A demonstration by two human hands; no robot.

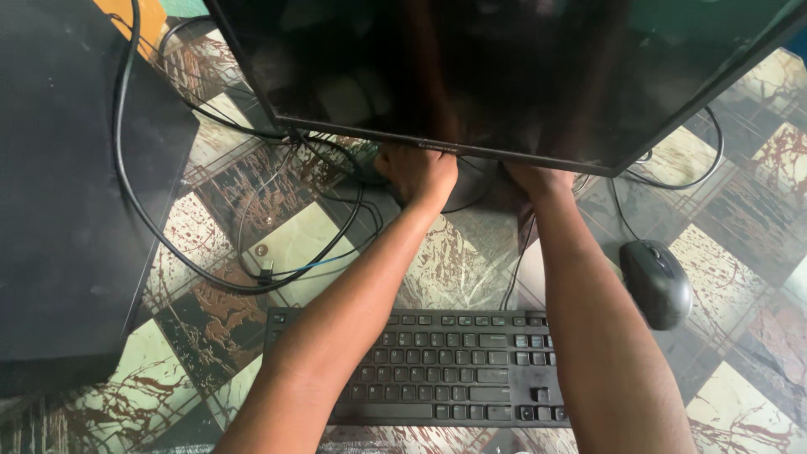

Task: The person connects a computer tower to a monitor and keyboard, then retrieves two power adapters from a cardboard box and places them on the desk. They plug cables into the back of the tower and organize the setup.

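Under the lower edge of the dark monitor (521,67), we find both hands reaching toward its stand. Our left hand (418,172) is curled in a loose fist against the stand's base (471,197), the fingers (399,164) bent over and partly hidden below the bezel; we cannot tell how firmly it grips. Our right hand (538,178) disappears behind the screen's bottom edge, so its closure cannot be established.

The monitor stands tilted over the patterned surface (294,244), directly beyond the black keyboard (437,370). We judge it rigid and moderately heavy, with a glossy, fragile panel that should not be pressed. Sound holds would be the stand neck, the base or the bezel edges, not the glass.

Several black cables (168,244) trail from behind the screen across the surface and would likely drag or snag if the monitor were shifted. A black mouse (657,282) lies right of the forearms, and a black computer case (67,185) stands at left.

No open containers are visible; the case is closed and its contents unseen.
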